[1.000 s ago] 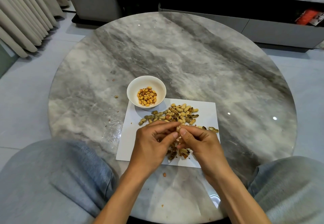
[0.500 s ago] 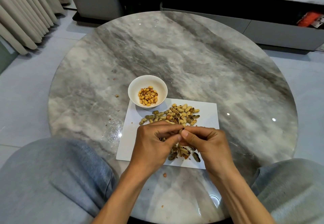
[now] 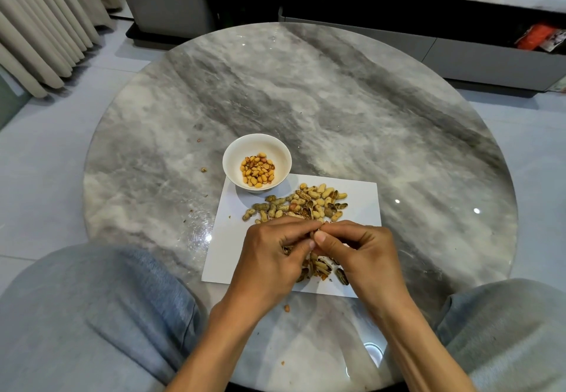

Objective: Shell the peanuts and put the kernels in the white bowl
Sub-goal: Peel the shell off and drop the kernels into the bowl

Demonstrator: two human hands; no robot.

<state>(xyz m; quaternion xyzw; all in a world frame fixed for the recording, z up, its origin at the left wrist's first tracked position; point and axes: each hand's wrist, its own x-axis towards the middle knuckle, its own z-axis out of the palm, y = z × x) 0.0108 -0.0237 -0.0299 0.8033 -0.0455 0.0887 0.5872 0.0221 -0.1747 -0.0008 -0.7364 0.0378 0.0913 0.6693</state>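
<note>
L hand [image 3: 269, 256] + R hand [image 3: 361, 253], fingertips pinched together

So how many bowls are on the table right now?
1. The white bowl stands on the far left corner of the white paper sheet, holding shelled kernels, beyond the left hand and right hand. Nothing suggests another bowl hidden.

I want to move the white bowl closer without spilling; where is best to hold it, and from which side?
Probably take the white bowl by its thin rim on the left or far side, thumb inside and fingers under the flared wall. The kernels lie low in the middle, so the rim is free. The peanut pile and both hands crowd the near-right side.
</note>
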